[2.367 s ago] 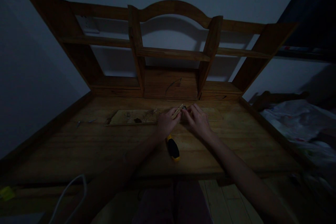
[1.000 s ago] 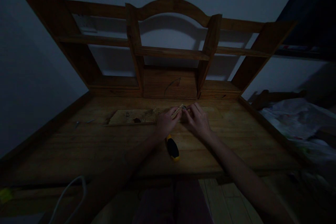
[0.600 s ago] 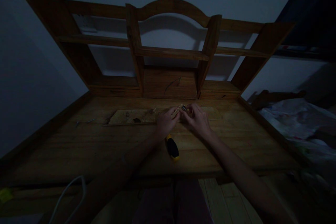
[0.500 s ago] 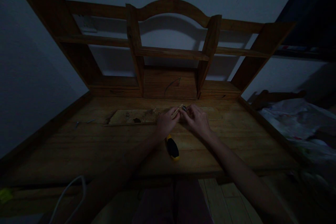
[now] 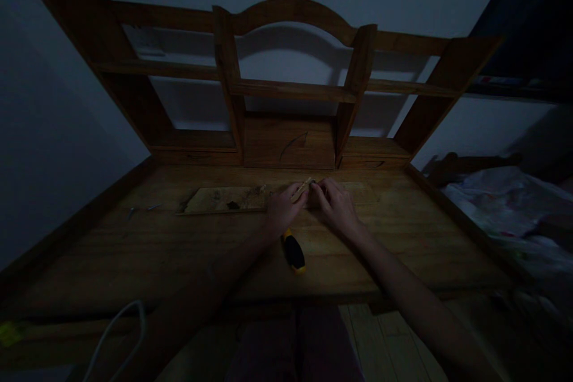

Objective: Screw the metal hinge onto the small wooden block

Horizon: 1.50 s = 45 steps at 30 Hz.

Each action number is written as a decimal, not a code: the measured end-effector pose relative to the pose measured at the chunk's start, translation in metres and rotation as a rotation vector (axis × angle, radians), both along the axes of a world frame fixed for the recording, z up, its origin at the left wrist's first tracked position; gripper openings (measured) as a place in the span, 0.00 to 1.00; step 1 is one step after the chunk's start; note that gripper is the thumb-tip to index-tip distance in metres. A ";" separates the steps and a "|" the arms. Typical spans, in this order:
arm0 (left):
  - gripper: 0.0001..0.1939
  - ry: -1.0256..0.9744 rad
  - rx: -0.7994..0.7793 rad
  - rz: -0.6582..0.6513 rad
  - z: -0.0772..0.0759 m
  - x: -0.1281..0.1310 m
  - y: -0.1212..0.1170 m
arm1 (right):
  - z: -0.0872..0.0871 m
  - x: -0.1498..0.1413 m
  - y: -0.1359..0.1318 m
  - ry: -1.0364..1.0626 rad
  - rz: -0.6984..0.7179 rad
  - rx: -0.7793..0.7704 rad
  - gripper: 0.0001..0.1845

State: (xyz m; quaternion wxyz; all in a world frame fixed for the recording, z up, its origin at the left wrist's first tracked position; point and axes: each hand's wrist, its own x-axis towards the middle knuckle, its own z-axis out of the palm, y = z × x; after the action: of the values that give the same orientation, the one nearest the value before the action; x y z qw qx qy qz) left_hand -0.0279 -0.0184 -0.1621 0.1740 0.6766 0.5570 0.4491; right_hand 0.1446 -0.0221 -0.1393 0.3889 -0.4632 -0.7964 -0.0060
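Note:
My left hand [image 5: 285, 209] is closed round a small light strip of wood [image 5: 301, 190], which sticks up past its fingers. My right hand [image 5: 335, 206] pinches at a small dark, shiny piece [image 5: 313, 181] by the strip's upper end; its kind is too small and dim to make out. Beneath both hands lies a long, worn wooden board [image 5: 210, 199] with dark stains. Just below my left hand rests a tool with a black and yellow handle [image 5: 294, 253]; its front end is hidden.
Two small metal pieces, seemingly screws [image 5: 154, 207], lie at the left of the wooden desk [image 5: 188, 250]. A wooden shelf unit [image 5: 290, 91] stands along its back. A white cable [image 5: 142, 316] loops at the lower left. Plastic-covered things [image 5: 496, 197] are at the right.
The fingers of my right hand have shifted slightly over the small shiny piece, and less of it shows. My left hand and the wood strip stay nearly in place.

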 end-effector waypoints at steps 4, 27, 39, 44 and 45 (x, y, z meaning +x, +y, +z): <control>0.14 0.015 -0.004 -0.009 0.002 -0.001 -0.001 | 0.000 -0.001 -0.001 0.009 -0.004 0.010 0.12; 0.12 0.013 0.008 -0.028 0.003 -0.002 -0.001 | 0.000 -0.002 -0.001 0.015 -0.026 -0.016 0.12; 0.14 0.022 -0.016 0.015 0.004 -0.001 -0.002 | 0.001 -0.002 -0.001 0.011 -0.006 -0.007 0.12; 0.13 0.030 -0.001 -0.003 0.002 -0.002 0.000 | 0.001 -0.002 -0.001 0.013 -0.012 -0.008 0.14; 0.13 0.033 0.000 -0.001 0.001 -0.002 0.001 | 0.000 -0.001 0.000 0.006 -0.009 -0.010 0.15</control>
State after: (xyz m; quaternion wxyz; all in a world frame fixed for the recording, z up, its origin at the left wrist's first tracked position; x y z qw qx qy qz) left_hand -0.0298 -0.0178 -0.1611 0.1653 0.6842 0.5594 0.4378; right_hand 0.1433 -0.0224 -0.1391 0.3889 -0.4688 -0.7931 -0.0024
